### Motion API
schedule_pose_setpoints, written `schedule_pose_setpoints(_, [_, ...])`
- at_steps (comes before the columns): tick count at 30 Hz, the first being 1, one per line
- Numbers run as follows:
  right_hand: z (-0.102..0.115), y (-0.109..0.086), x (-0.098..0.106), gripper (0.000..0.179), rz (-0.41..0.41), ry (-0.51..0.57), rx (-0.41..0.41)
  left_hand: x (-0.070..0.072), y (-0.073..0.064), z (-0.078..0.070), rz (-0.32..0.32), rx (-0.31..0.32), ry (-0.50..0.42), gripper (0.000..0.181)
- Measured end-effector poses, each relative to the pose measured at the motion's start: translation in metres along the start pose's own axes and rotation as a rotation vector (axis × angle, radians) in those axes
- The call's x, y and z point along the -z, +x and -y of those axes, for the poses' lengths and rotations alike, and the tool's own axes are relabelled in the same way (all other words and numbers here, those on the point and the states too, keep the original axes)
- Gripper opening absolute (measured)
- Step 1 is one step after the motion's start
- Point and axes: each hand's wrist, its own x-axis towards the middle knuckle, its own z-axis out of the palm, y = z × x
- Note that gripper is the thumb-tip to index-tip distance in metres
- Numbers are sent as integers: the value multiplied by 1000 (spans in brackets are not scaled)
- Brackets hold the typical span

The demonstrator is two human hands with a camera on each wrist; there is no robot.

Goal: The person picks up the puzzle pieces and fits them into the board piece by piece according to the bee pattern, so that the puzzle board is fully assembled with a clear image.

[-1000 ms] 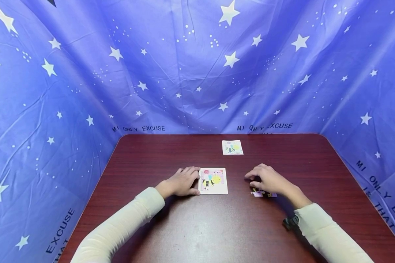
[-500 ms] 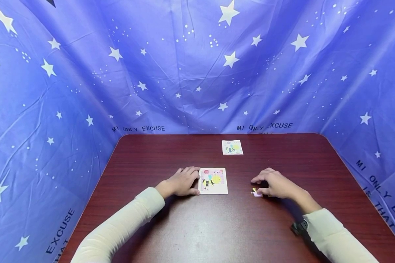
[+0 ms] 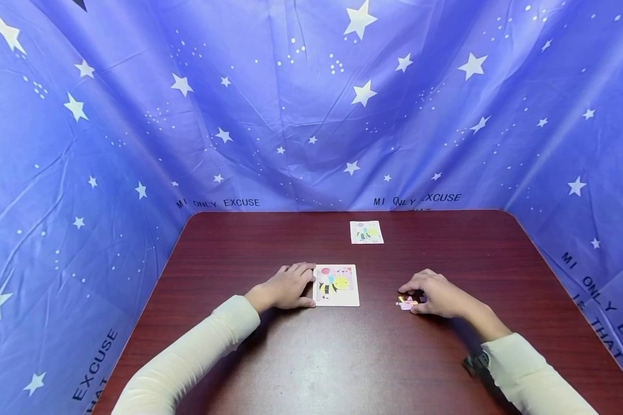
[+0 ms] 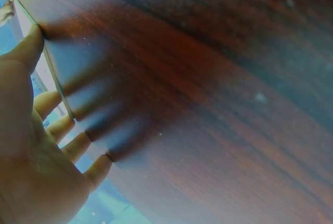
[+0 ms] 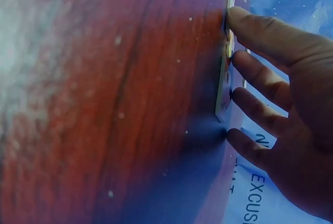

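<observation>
In the head view my left hand (image 3: 288, 287) rests along the left edge of a square jigsaw board (image 3: 336, 298) with a bee picture on it. Its thumb and fingertips touch that edge, and the left wrist view shows the fingers spread apart. To the right, my right hand (image 3: 438, 295) bends over a small cluster of jigsaw pieces (image 3: 406, 304) in pink, yellow and black, partly hidden under the hand. Seen from the right wrist, thumb and fingertips touch the flat pieces (image 5: 223, 86) from above, and nothing is lifted off the table.
A small card (image 3: 367, 233) with a similar bee picture lies farther back on the dark red wooden table (image 3: 270, 242). Blue star-patterned curtains (image 3: 311, 115) hang at the back and both sides.
My right hand has drawn back to the right, and more of the jigsaw pieces shows in front of it. My left hand and the board stay in place.
</observation>
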Motion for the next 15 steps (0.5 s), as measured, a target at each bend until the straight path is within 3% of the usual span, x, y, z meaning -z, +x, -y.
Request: schedule_pose_setpoints(15, [-3, -1, -9, 31, -53, -18, 56, 2, 0, -1, 19, 11, -1, 64])
